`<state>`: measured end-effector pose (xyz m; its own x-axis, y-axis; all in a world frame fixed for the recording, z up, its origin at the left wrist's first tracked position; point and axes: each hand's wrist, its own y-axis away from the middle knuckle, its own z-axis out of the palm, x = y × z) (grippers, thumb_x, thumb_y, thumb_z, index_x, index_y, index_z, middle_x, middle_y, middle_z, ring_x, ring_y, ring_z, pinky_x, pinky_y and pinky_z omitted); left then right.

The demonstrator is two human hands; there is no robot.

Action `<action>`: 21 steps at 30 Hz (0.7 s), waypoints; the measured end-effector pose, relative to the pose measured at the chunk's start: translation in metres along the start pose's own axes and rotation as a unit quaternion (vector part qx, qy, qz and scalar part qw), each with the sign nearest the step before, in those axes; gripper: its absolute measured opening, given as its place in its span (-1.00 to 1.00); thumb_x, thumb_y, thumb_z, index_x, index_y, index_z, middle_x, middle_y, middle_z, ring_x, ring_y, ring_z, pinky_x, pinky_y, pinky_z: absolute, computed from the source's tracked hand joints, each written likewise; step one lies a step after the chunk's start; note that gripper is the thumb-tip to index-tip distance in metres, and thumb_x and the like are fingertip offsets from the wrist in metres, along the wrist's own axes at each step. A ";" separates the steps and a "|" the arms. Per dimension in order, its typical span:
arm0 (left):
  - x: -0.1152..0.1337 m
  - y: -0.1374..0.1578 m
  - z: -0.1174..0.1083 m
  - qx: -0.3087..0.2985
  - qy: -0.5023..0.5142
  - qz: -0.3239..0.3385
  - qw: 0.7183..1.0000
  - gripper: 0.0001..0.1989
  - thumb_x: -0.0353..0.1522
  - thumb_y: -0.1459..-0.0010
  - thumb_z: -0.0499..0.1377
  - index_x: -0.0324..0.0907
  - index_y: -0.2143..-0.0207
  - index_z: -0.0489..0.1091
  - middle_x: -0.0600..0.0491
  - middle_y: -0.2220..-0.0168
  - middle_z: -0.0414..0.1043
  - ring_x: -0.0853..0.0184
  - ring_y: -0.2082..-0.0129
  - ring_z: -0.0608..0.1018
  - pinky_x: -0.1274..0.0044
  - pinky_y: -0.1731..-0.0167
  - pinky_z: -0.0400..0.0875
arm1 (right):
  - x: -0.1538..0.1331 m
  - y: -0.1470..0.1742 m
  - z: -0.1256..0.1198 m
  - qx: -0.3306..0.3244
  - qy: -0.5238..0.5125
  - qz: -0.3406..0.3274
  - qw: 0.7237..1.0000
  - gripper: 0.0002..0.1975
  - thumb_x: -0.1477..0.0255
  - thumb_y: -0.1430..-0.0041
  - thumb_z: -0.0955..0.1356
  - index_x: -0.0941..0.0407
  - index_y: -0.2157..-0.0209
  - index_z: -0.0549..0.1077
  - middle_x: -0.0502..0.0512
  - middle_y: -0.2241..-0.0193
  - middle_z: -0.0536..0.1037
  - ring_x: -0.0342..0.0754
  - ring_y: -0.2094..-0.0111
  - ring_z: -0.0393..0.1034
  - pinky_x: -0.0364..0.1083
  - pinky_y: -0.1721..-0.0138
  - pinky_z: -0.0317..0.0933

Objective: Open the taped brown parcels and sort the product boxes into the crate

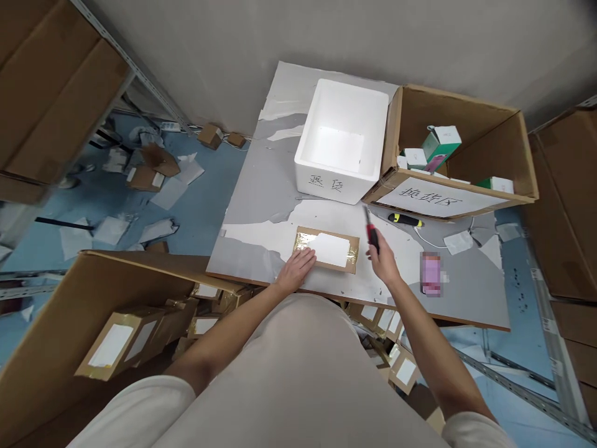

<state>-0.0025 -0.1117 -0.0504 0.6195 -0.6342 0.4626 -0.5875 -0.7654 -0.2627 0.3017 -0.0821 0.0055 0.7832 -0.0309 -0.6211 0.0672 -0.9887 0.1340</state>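
Observation:
A small cardboard parcel (328,250) lies on the table in front of me, sealed with shiny tape and bearing a white label on top. My left hand (295,269) rests on its left end, fingers stretched out over the tape. In my right hand (384,257), to the right of the parcel and apart from it, is a red and black utility knife (372,235). Its grey blade end points away from me. A second knife, black and yellow (405,219), lies farther right. A pinkish, pixelated item (431,274) sits right of my right hand.
Behind the parcel stands a white foam box (334,182) with handwriting. Beside it, a large open carton (529,162) holds several green and white boxes. A big carton (41,311) of parcels stands below left of the table (247,186). Papers (170,194) and cartons litter the floor.

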 end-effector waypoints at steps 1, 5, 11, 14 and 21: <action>-0.003 0.002 0.004 -0.002 -0.003 0.011 1.000 -0.57 -0.51 -0.25 -0.13 -0.21 -0.15 0.21 -0.14 -0.13 0.32 0.18 -0.24 0.23 0.20 -0.15 0.20 | -0.020 -0.004 -0.007 -0.045 0.027 -0.053 0.997 -0.41 0.37 -0.30 0.07 0.08 -0.32 -0.17 0.24 -0.04 0.38 -0.02 0.20 0.41 -0.03 0.15 0.28; -0.011 0.007 0.014 0.001 -0.001 0.031 1.000 -0.52 -0.58 -0.23 -0.16 -0.23 -0.16 0.20 -0.14 -0.12 0.33 0.23 -0.24 0.23 0.23 -0.17 0.19 | -0.085 -0.021 -0.009 -0.238 0.204 -0.216 0.925 -0.35 0.53 -0.24 0.14 -0.13 -0.31 -0.09 0.11 -0.01 0.42 -0.03 0.18 0.42 -0.10 0.22 0.24; -0.012 0.007 0.016 0.006 0.045 0.013 0.999 -0.52 -0.58 -0.24 -0.18 -0.21 -0.17 0.19 -0.15 -0.14 0.31 0.26 -0.25 0.22 0.23 -0.19 0.18 | -0.111 -0.035 0.007 -0.305 0.358 -0.249 0.847 -0.27 0.63 -0.18 0.15 -0.14 -0.31 -0.14 0.15 0.03 0.42 -0.06 0.28 0.46 -0.14 0.34 0.19; -0.011 0.007 0.016 0.011 0.055 0.008 0.998 -0.54 -0.56 -0.26 -0.18 -0.20 -0.15 0.21 -0.14 -0.14 0.31 0.27 -0.24 0.23 0.23 -0.19 0.17 | -0.114 -0.035 0.005 -0.303 0.388 -0.246 0.835 -0.28 0.61 -0.20 0.14 -0.17 -0.31 -0.14 0.18 0.05 0.43 -0.03 0.30 0.47 -0.11 0.35 0.19; -0.012 0.008 0.016 -0.004 0.052 0.001 0.999 -0.56 -0.54 -0.27 -0.16 -0.21 -0.15 0.21 -0.15 -0.14 0.31 0.25 -0.25 0.22 0.23 -0.19 0.16 | -0.116 -0.027 -0.003 -0.302 0.422 -0.232 0.823 -0.30 0.59 -0.24 0.12 -0.18 -0.31 -0.18 0.21 0.05 0.43 0.00 0.32 0.49 -0.08 0.34 0.21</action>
<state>-0.0062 -0.1118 -0.0720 0.5612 -0.6215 0.5466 -0.5940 -0.7623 -0.2569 0.2104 -0.0515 0.0761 0.7198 0.6941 0.0102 0.5745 -0.6039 0.5524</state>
